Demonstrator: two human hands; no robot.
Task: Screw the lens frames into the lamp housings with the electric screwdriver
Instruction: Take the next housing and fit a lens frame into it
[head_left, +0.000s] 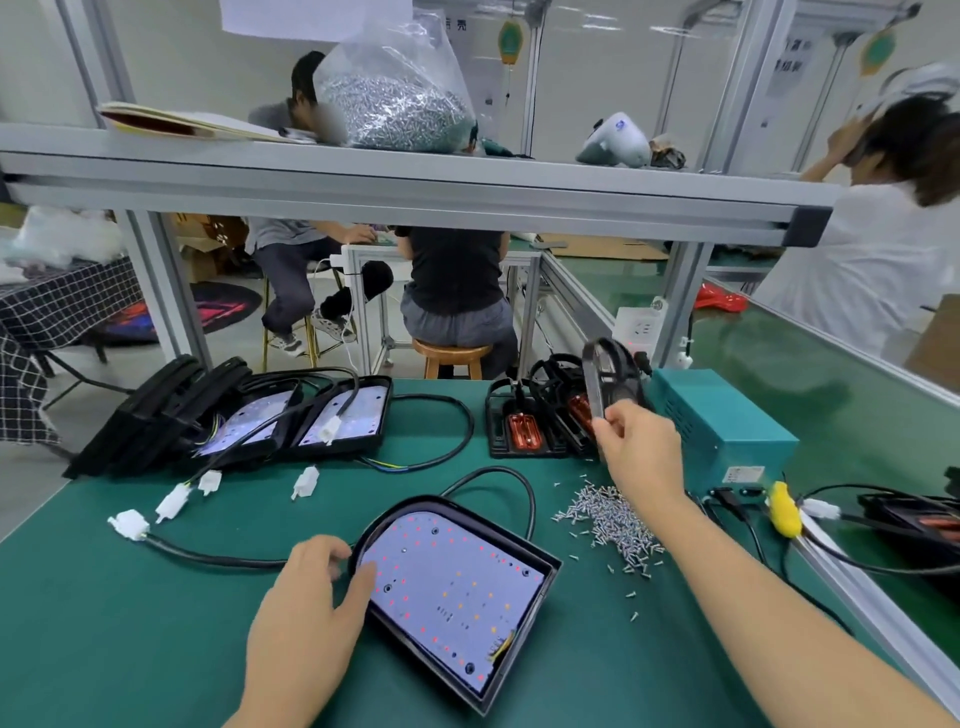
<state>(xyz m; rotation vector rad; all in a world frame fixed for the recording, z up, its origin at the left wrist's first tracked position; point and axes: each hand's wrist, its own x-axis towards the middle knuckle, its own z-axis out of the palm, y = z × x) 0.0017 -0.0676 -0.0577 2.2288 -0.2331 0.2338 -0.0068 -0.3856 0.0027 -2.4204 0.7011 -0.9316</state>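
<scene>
A black lamp housing (530, 613) with a white LED board lies face up on the green mat, close in front of me. My left hand (306, 597) holds its left edge, thumb on the board. My right hand (639, 447) pinches a black lens frame (608, 376) and holds it upright above the stack of lens frames (524, 431) at the back. A pile of small screws (613, 517) lies to the right of the housing. No electric screwdriver shows.
More lamp housings (322, 421) with cables and white connectors lie at the back left. A teal power box (727, 426) stands at the right, with a yellow plug (784, 509) and cables beside it. A shelf (415, 176) overhead carries a bag of screws (395, 98). People sit beyond.
</scene>
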